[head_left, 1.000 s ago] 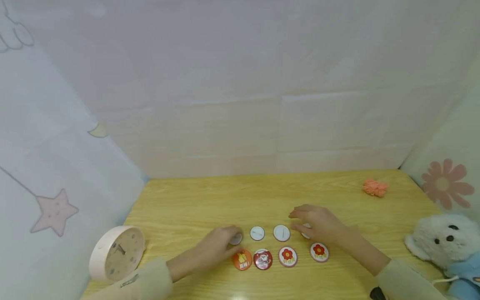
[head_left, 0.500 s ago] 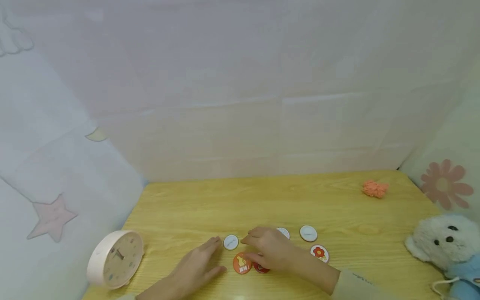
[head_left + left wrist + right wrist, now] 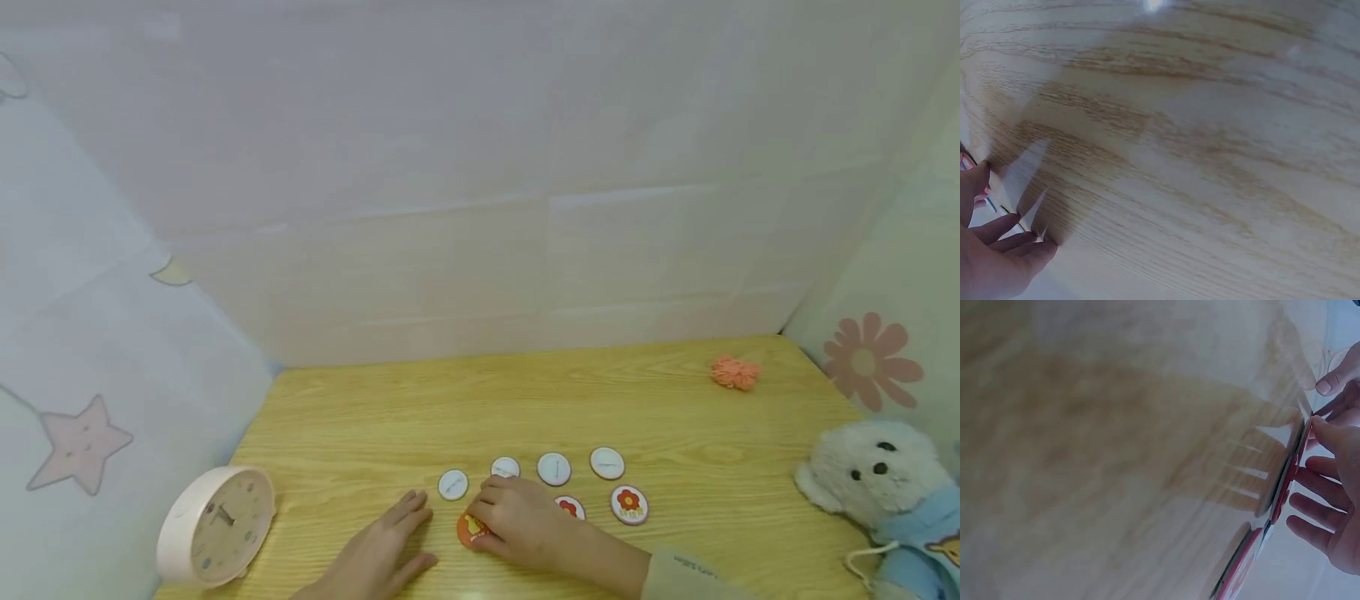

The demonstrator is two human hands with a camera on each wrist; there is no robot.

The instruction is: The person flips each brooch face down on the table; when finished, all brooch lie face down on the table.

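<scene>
Several round pin badges lie on the wooden table in two rows. My right hand [image 3: 525, 521] reaches across the front row, its thumb and fingers round the edge of an orange badge [image 3: 469, 530] with a yellow thumbs-up. Under that hand, a red badge [image 3: 1282, 492] shows in the right wrist view but is hidden from the head view. To its right lie two red-flower badges, one partly covered [image 3: 572, 507], one whole [image 3: 629, 505]. White badge backs with pins, such as the leftmost [image 3: 453, 484], form the back row. My left hand [image 3: 378, 542] rests beside them, fingers extended, holding nothing.
A round pink clock [image 3: 217, 525] stands at the table's left edge. At the right sits a white plush bear [image 3: 873, 475] in blue. A coral yarn bundle [image 3: 735, 372] lies near the back right. Cloth walls [image 3: 420, 275] close off the back and sides.
My right hand has swung left from the rightmost white badge to the orange one. My left hand has let go of the leftmost white badge and drawn back toward me.
</scene>
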